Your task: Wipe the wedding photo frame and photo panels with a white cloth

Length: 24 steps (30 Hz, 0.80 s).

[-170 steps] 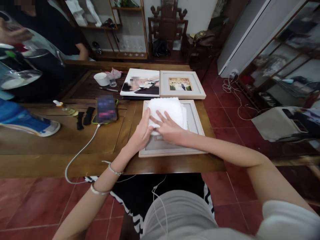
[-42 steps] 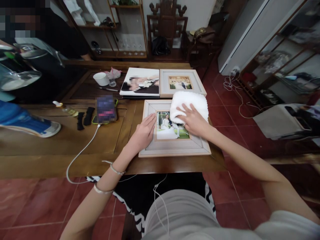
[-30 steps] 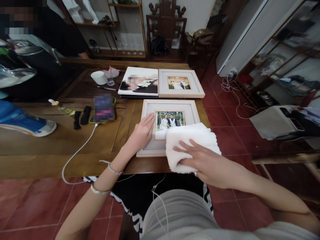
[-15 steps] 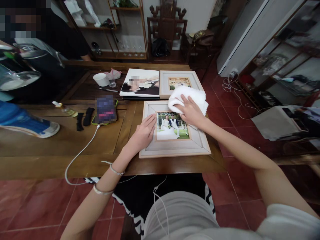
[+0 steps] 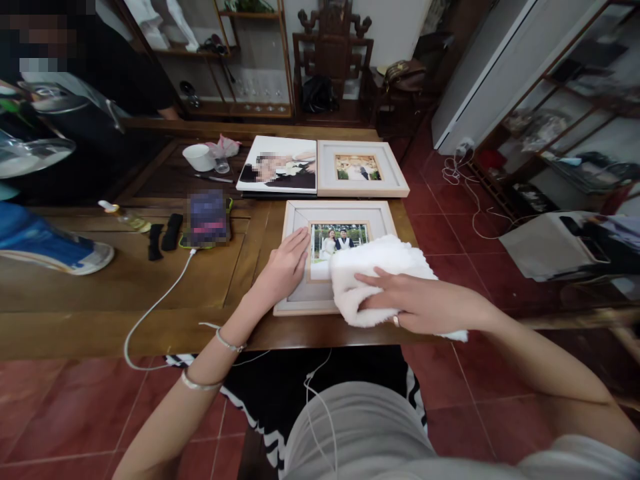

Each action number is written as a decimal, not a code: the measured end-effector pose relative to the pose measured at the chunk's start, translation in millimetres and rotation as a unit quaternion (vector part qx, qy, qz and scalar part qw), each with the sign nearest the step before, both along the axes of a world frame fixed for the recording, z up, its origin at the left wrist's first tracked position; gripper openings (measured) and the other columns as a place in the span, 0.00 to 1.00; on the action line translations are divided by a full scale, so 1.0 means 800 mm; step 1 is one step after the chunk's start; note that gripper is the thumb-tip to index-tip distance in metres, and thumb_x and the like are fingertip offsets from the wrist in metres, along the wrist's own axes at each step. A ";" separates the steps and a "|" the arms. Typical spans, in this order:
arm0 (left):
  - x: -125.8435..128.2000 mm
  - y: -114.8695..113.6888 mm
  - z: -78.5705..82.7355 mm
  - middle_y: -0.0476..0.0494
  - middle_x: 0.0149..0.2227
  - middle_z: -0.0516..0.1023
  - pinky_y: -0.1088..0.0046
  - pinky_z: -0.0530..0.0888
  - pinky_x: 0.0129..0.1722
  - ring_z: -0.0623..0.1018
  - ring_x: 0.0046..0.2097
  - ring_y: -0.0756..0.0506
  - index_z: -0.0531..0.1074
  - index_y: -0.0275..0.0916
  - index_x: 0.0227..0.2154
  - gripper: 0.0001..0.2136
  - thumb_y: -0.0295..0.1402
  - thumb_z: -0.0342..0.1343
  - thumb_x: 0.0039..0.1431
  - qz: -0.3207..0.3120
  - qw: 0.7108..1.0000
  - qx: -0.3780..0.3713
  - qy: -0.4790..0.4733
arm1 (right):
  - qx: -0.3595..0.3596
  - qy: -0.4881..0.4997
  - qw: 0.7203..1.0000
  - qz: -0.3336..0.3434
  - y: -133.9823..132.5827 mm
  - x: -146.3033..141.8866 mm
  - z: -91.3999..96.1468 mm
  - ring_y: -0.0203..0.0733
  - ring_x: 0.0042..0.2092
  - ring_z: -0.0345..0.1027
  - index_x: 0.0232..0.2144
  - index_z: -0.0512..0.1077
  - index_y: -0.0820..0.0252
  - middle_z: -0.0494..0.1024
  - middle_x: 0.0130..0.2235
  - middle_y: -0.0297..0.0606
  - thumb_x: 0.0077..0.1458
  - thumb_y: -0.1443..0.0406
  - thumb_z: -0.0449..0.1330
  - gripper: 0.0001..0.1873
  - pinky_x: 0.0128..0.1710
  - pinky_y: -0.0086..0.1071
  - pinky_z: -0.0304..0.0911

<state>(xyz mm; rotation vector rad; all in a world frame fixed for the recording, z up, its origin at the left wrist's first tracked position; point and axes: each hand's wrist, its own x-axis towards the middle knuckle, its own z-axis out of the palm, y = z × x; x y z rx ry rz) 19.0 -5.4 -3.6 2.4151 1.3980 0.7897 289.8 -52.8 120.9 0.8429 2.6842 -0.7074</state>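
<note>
Presently, my head view shows the white cloth (image 5: 375,260) at the near right corner of the picture frame (image 5: 320,289), shifted from its far right corner. Consequently, the far border is exposed; part of the photograph (image 5: 323,248) is covered. The right hand's (image 5: 425,303) fingers grasp the cloth at its fold. The left hand (image 5: 284,267) lies flat on the frame's left border, gripping nothing. The frame rests on the tabletop (image 5: 200,327). Just beyond, a second frame (image 5: 396,170) and printed panel (image 5: 294,179) would, I judge, obstruct far strokes. Left, well apart: phone (image 5: 207,219), dropper bottle (image 5: 133,220).
</note>
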 end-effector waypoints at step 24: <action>-0.005 0.003 -0.003 0.33 0.65 0.61 0.50 0.62 0.63 0.59 0.66 0.39 0.60 0.34 0.62 0.22 0.31 0.41 0.67 -0.019 1.000 -0.002 -0.006 | 0.279 0.021 0.957 -0.072 0.125 -0.043 -0.077 0.63 0.69 0.38 0.58 0.65 0.63 0.57 0.66 0.48 0.51 0.77 0.51 0.31 0.61 0.68 0.40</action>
